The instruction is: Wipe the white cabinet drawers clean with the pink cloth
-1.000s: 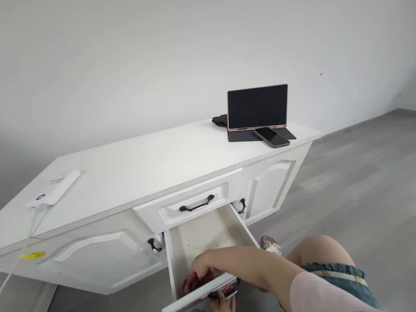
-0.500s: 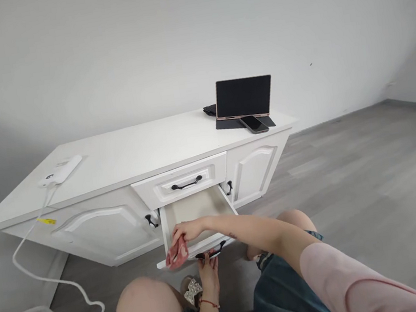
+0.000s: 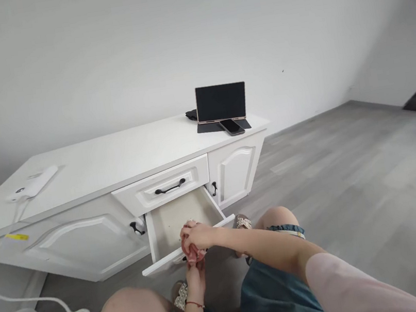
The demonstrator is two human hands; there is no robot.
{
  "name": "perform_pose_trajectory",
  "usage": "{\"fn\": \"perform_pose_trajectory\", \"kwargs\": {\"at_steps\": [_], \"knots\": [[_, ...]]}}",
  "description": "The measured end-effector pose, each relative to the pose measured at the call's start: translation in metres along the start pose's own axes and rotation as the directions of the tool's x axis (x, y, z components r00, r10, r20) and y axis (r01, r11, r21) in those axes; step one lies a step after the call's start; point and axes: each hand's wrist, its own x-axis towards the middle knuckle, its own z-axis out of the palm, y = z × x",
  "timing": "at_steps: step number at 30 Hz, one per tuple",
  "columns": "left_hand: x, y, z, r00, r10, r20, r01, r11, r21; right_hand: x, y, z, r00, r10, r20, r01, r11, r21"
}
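My right hand [image 3: 198, 235] is closed round a crumpled red-and-white cloth [image 3: 193, 254] at the front edge of the pulled-out lower drawer [image 3: 157, 236]. The cloth hangs over the drawer front and covers most of its dark handle [image 3: 185, 258]. From below, my left hand [image 3: 196, 277], with a red string bracelet at the wrist, reaches up to that handle. Its fingertips are partly hidden by the cloth and seem curled at the handle. Inside the drawer, the pale bottom shows a few small dark specks.
On the white cabinet [image 3: 114, 154] stand a dark-screened tablet [image 3: 221, 102], a phone [image 3: 232, 127] and a black folded item [image 3: 191, 115]. A white power strip [image 3: 36, 183] lies at left, its cable [image 3: 29, 294] looping down. The upper drawer [image 3: 165, 186] is closed. My knees flank the open drawer.
My right hand has carried the cloth rightward along the drawer's front edge, from its left part onto the handle. My left hand stays below the handle. The view has turned slightly right.
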Motion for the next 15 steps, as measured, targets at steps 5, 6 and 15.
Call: {"fn": "perform_pose_trajectory", "kwargs": {"at_steps": [5, 6, 15], "knots": [[0.001, 0.000, -0.002, 0.999, -0.033, 0.005, 0.033, 0.999, 0.026, -0.071, 0.023, 0.002, 0.979, 0.129, -0.155, -0.150, 0.979, -0.135], [0.000, 0.000, -0.003, 0.999, -0.038, 0.015, 0.038, 0.999, 0.031, -0.083, 0.026, 0.005, 0.968, 0.161, -0.195, -0.188, 0.973, -0.133], [-0.008, 0.002, -0.002, 0.999, -0.034, 0.020, 0.034, 0.999, 0.020, -0.125, 0.032, 0.082, 0.572, 0.447, -0.688, -0.435, 0.876, 0.207]]}}
